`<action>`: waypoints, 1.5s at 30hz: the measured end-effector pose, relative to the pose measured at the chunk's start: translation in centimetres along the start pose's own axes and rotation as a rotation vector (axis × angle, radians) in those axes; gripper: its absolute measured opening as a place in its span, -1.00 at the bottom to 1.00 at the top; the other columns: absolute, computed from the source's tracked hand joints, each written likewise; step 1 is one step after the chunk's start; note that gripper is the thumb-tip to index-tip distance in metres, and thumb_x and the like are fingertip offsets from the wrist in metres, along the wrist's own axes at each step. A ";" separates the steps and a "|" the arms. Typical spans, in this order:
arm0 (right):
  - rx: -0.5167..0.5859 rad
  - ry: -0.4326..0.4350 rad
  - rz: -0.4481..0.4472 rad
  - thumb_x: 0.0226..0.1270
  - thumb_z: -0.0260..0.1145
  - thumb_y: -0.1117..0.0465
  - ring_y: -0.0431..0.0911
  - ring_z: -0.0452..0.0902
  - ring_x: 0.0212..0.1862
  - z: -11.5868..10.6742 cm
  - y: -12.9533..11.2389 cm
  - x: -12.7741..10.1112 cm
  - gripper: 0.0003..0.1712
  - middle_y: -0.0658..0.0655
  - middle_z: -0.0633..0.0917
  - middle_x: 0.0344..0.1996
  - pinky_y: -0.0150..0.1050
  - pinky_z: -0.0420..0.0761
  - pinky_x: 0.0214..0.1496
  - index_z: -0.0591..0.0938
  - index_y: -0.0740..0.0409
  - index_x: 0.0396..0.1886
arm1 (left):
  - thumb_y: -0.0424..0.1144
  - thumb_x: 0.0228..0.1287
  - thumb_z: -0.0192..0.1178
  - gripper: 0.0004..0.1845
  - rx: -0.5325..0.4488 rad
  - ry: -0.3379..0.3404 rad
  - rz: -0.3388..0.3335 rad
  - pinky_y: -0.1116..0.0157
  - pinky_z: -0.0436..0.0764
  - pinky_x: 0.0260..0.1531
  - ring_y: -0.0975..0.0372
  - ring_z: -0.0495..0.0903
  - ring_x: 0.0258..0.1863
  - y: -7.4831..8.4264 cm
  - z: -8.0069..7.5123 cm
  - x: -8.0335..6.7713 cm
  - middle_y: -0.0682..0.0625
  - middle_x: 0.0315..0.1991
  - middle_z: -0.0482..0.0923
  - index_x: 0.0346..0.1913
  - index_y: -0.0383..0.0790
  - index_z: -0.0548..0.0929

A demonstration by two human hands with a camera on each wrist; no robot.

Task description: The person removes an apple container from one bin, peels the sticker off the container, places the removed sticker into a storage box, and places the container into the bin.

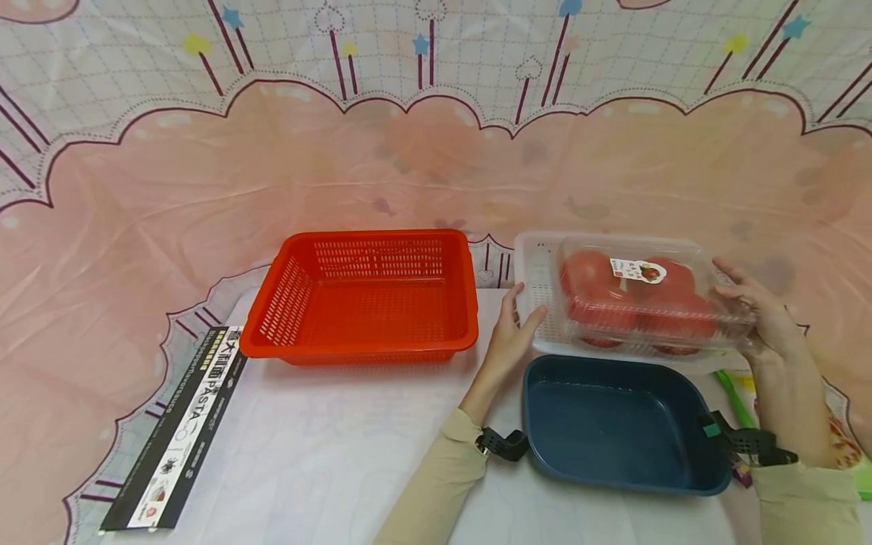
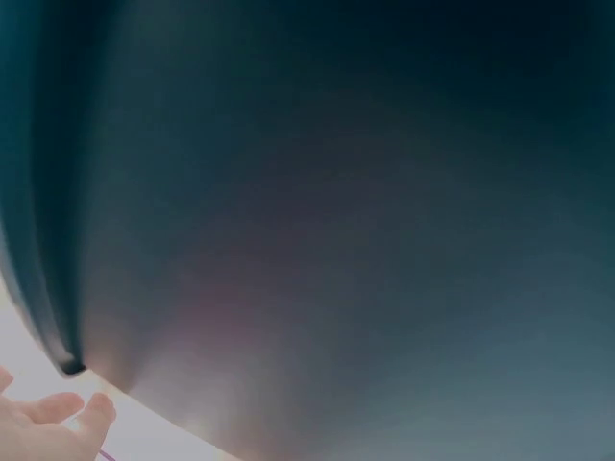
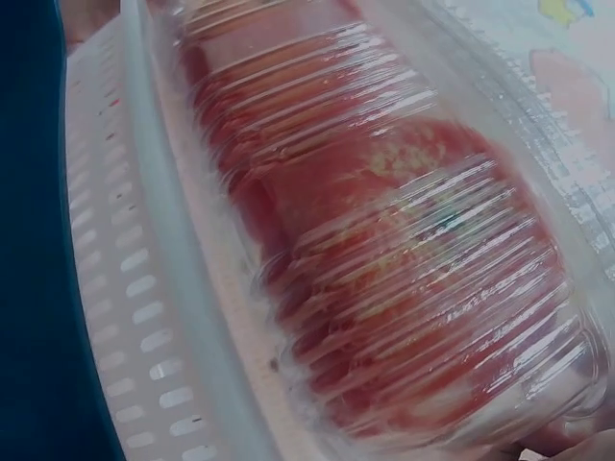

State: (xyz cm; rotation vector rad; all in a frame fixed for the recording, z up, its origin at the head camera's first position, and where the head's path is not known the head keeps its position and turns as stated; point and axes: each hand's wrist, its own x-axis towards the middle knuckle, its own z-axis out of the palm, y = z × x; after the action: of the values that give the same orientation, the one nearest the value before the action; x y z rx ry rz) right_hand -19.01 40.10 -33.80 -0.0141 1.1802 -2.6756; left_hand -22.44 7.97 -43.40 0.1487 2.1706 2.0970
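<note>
holding the clear tomato box (image 1: 633, 303) over the white basket (image 1: 534, 265), my right hand (image 1: 759, 314) grips its far end; my left hand (image 1: 511, 333), fingers straight, touches the near end.

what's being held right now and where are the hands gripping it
The clear clamshell box of tomatoes, over the white basket. The right hand grips its right end; the left hand touches the left end with straight fingers.

The left wrist view is almost wholly filled by a blurred dark blue tray (image 2: 336, 211). At five o'clock in the head view, a green item (image 1: 734, 397) is largely hidden behind the right hand (image 1: 763, 318).
</note>
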 end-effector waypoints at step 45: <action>-0.054 -0.183 -0.038 0.48 -0.22 0.46 0.04 0.71 -0.14 3.1 0.7 -2.9 -0.46 0.14 0.68 -0.04 -0.05 0.71 -0.17 0.54 0.10 0.24 | 0.10 0.50 -0.17 -0.41 0.063 -0.006 0.110 0.00 0.31 0.39 0.04 0.26 0.44 3.6 -1.9 -2.2 0.01 0.51 0.14 0.49 0.00 0.16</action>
State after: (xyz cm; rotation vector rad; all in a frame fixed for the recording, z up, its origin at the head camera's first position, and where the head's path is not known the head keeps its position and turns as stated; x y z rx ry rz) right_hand -15.75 37.96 -32.02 -0.2860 1.2043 -2.6075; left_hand -20.57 5.86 -39.74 0.2868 2.2758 2.0810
